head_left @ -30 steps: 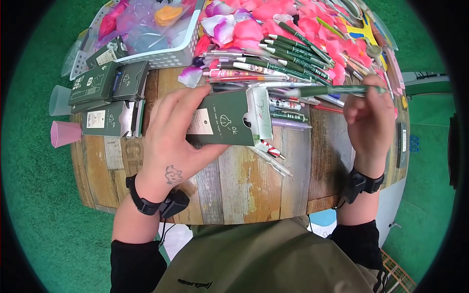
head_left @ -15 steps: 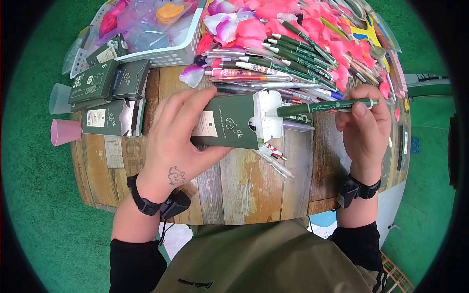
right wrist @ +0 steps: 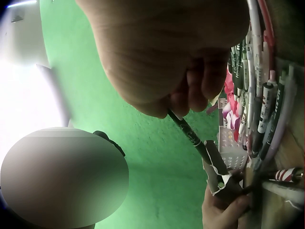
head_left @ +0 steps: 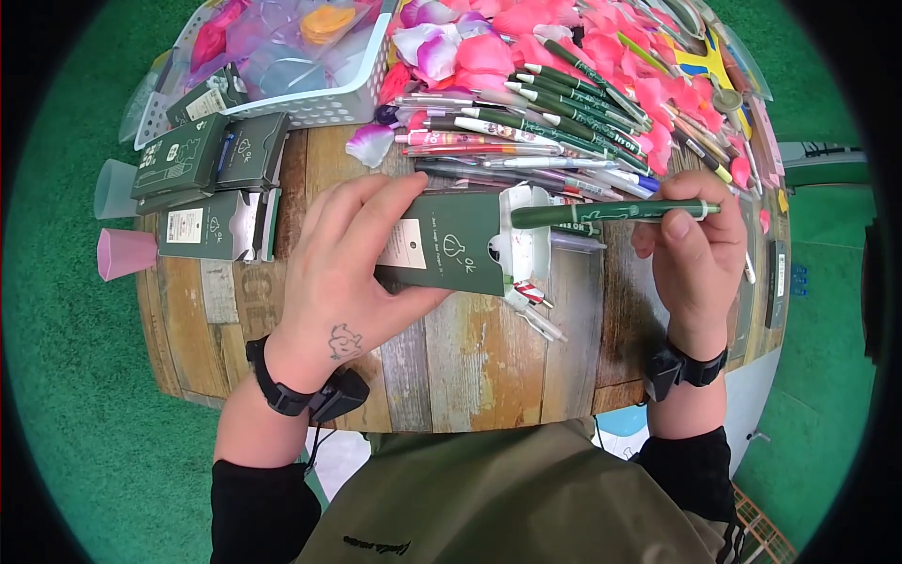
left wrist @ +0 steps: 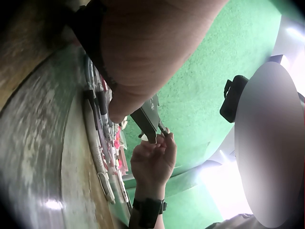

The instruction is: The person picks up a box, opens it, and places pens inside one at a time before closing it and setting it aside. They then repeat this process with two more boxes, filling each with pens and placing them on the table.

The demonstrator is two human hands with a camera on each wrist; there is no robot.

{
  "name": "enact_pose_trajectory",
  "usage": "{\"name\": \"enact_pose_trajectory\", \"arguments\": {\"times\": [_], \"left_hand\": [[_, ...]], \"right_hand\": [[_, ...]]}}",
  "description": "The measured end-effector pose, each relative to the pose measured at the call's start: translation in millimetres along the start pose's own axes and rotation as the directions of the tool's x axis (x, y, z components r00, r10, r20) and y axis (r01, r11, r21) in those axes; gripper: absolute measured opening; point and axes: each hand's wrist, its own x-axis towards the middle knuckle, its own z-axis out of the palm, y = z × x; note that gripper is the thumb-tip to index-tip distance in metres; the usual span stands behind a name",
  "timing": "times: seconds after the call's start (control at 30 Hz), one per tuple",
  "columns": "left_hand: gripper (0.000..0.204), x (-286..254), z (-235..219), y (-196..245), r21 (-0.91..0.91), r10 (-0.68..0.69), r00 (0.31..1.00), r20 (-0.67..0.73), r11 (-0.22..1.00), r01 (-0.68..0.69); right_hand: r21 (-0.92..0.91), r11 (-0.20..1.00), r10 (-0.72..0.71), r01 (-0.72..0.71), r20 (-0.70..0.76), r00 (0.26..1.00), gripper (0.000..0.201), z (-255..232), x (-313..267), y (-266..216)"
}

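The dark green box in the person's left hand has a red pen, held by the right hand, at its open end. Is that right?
Not quite: the pen is dark green, not red, as the head view shows. The left hand does hold the dark green box, and the right hand holds the pen at the box's open end.

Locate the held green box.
In the head view, the green box is near the centre, gripped by the left hand, its open end facing the green pen in the right hand.

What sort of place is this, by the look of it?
Likely a small packing workspace: pens and pink petals crowd a wooden table, and the left hand holds a green box.
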Motion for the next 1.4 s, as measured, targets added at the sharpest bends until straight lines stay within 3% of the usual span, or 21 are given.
{"name": "enact_pose_trajectory", "arguments": {"times": [0.07,0.3,0.33,0.4,0.47,0.63,0.77,0.8,0.9,1.03,1.13,1.23,1.27,1.37,1.4], "left_hand": [[0.08,0,0,0,0.008,0.005,1.0,0.007,1.0,-0.005],[0.079,0,1,2,-0.004,0.006,1.0,0.012,1.0,-0.006],[0.079,-1,1,2,-0.012,0.003,1.0,0.009,1.0,-0.003],[0.079,-1,1,1,-0.026,-0.003,1.0,0.003,1.0,0.003],[0.079,-1,1,1,-0.019,-0.008,1.0,0.007,1.0,0.008],[0.079,0,1,2,-0.01,0.007,1.0,0.014,1.0,-0.007],[0.079,0,1,3,-0.015,0.01,1.0,0.017,1.0,-0.009],[0.079,0,1,3,-0.018,0.01,1.0,0.017,1.0,-0.01],[0.08,-1,1,4,-0.011,0.021,1.0,0.019,1.0,-0.021],[0.084,-2,1,3,-0.004,0.022,0.999,0.042,1.0,-0.022],[0.083,-1,1,3,-0.006,0.022,0.999,0.04,1.0,-0.022],[0.084,-2,0,3,-0.005,0.021,0.999,0.037,1.0,-0.021],[0.084,-2,0,3,-0.006,0.022,0.999,0.039,1.0,-0.022],[0.084,-2,0,2,-0.004,0.025,0.999,0.043,1.0,-0.025],[0.084,-2,0,3,-0.004,0.027,0.999,0.045,1.0,-0.027]], "right_hand": [[-0.053,0.999,0.01,-0.009,0.014,1.0,0.026,6,-4,1],[-0.402,0.895,-0.052,0.194,0.337,0.94,0.028,29,1,0],[-0.386,0.902,-0.052,0.193,0.347,0.936,0.034,27,0,2],[-0.108,0.994,0.007,0.019,0.235,0.972,0.037,28,-5,5],[0.099,0.993,0.052,-0.072,0.192,0.98,0.042,22,-7,12],[0.107,0.99,0.078,-0.096,0.164,0.983,0.036,22,-9,11],[-0.08,0.997,0.008,0.011,0.231,0.973,0.024,26,-9,10],[-0.229,0.963,-0.078,0.142,0.268,0.96,0.02,28,-3,8],[-0.431,0.808,-0.195,0.402,0.448,0.873,0.024,32,6,4],[-0.47,0.77,-0.198,0.432,0.468,0.861,0.027,36,3,12],[-0.381,0.894,-0.124,0.235,0.295,0.948,0.021,41,-2,11],[-0.398,0.905,-0.067,0.148,0.208,0.976,0.014,24,-1,13],[-0.434,0.9,0.033,0.039,0.157,0.987,0.01,21,0,9],[-0.722,0.687,0.148,0.086,0.254,0.956,0.013,16,13,-5],[-0.785,0.59,0.074,0.189,0.286,0.955,0.019,14,14,1]]}}
